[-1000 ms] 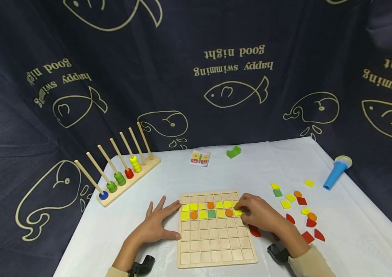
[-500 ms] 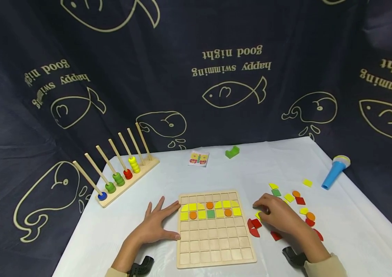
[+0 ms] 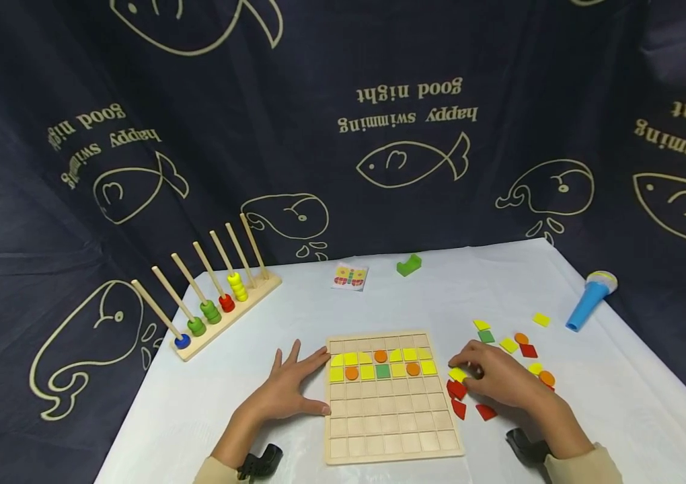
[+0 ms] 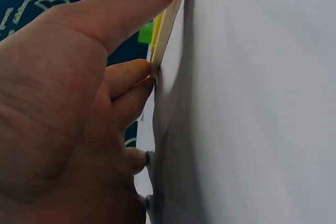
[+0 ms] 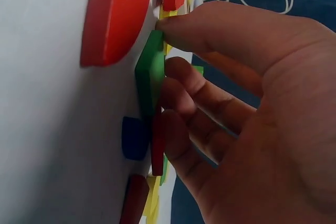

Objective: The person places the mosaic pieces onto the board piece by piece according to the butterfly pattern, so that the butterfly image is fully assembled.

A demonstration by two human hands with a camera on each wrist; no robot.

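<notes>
The wooden grid board (image 3: 391, 427) lies flat, with yellow tiles, orange discs and a green square (image 3: 382, 370) in its two partly filled rows. My left hand (image 3: 285, 390) is spread along its left edge; thumb and fingertips touch that edge, as the left wrist view also shows. Right of the board, my right hand (image 3: 494, 376) pinches a yellow tile (image 3: 457, 375) between curled fingers and thumb, low over the cloth. Red pieces (image 3: 456, 390) lie beside it. In the right wrist view, a green tile (image 5: 150, 72) and a blue piece (image 5: 134, 138) lie under this hand.
Loose tiles, including a yellow square (image 3: 541, 320) and an orange disc (image 3: 547, 378), are scattered at the right. A blue toy microphone (image 3: 588, 302) lies beyond. At the back are a butterfly pattern card (image 3: 350, 277) and a green block (image 3: 409, 265); a peg abacus (image 3: 228, 319) stands left.
My right hand has left the board's right end, where a yellow tile now sits, and gone right to another yellow tile. My left hand and the board have shifted slightly right.
</notes>
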